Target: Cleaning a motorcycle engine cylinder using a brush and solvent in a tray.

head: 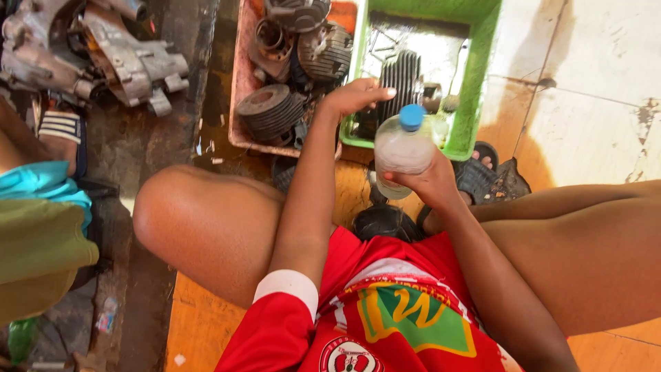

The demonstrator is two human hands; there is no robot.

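My right hand (430,184) grips a clear plastic bottle (401,153) with a blue cap, held upright in front of my knees. My left hand (354,96) reaches forward over the near rim of a green plastic tub (475,83), fingers loosely curled, close to a dark finned engine cylinder (401,77) that lies in shiny liquid inside the tub. I cannot tell whether the fingers touch the cylinder. I am sitting low, wearing a red shirt, knees spread to either side.
A pink tray (239,89) left of the tub holds several finned engine parts. A grey metal engine casing (103,55) lies at the far left. Another person's leg and sandal (60,131) are at the left edge. Pale floor tiles (592,76) lie to the right.
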